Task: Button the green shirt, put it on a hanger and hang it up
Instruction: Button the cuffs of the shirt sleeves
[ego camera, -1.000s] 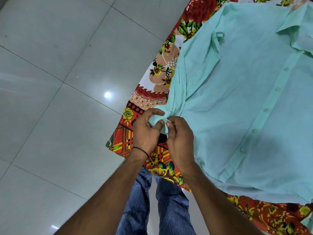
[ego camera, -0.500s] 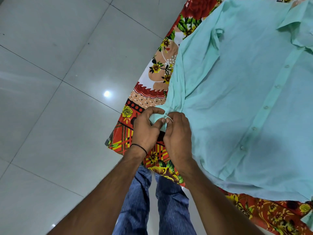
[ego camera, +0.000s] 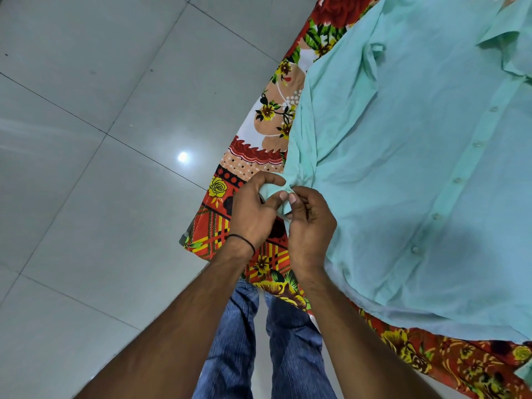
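The light green shirt (ego camera: pixel 408 174) lies spread front-up on a flowered sheet, its placket closed with several buttons down the right side and the collar at the top right. Its left sleeve runs down to the cuff (ego camera: pixel 283 207), which is bunched between my two hands. My left hand (ego camera: pixel 253 210) pinches the cuff from the left, thumb on the fabric. My right hand (ego camera: pixel 309 223) grips the same cuff from the right with thumb and fingertips. Any cuff button is hidden by my fingers. No hanger is in view.
The red, yellow and orange flowered sheet (ego camera: pixel 247 156) covers the raised surface under the shirt, its edge running diagonally. Grey glossy floor tiles (ego camera: pixel 95 139) fill the left. My legs in blue jeans (ego camera: pixel 259 341) stand below the hands.
Both hands stayed on the sleeve cuff. My right fingers shifted slightly, the thumb now pressing the cuff edge next to my left thumb. The shirt has not moved.
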